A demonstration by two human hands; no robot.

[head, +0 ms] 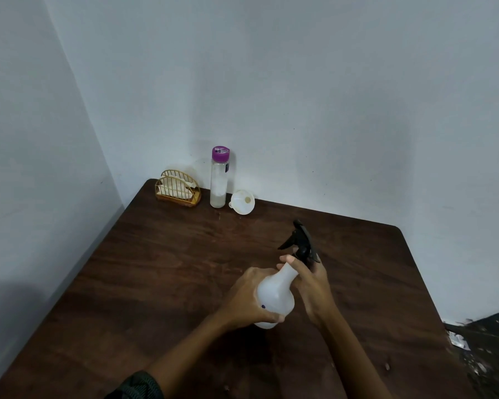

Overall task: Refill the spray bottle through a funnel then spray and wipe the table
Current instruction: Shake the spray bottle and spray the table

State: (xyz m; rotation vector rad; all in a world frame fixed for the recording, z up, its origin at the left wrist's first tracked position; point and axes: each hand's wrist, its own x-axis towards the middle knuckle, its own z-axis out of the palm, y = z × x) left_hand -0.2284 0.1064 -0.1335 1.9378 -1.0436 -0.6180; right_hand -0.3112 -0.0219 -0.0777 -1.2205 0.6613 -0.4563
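Your left hand (247,295) is wrapped round the bulbous body of the white translucent plastic spray bottle (275,296), with the fingers curled under its base. Your right hand (311,283) is closed on the neck, thumb and fingers pinching the collar just below the black plastic trigger head (300,240). The bottle is tilted over the dark brown wooden table (156,269), head pointing away from you; whether its base touches the wood I cannot tell. This reads as the unscrewing step, early in the task; the head looks seated on the neck, and I cannot tell whether the thread has loosened.

To do it well, brace the body with the left hand without squeezing the soft wall; turn only the collar with the right, never the trigger, so the nozzle does not fire; bring the bottle upright before the head comes free, since any liquid inside would probably run out at this tilt; lift the head straight up and lay it where it will not roll.

Further out, the small white plastic funnel (242,201) lies on its side at the far edge by the wall; just beside it on the left stands the tall clear bottle with a purple cap (219,180), with what looks like a little liquid low down; left again is 1 gold wire napkin holder (177,190) with pale tissues. All 3 are well apart from your hands, so stand the spray bottle down before you reach.
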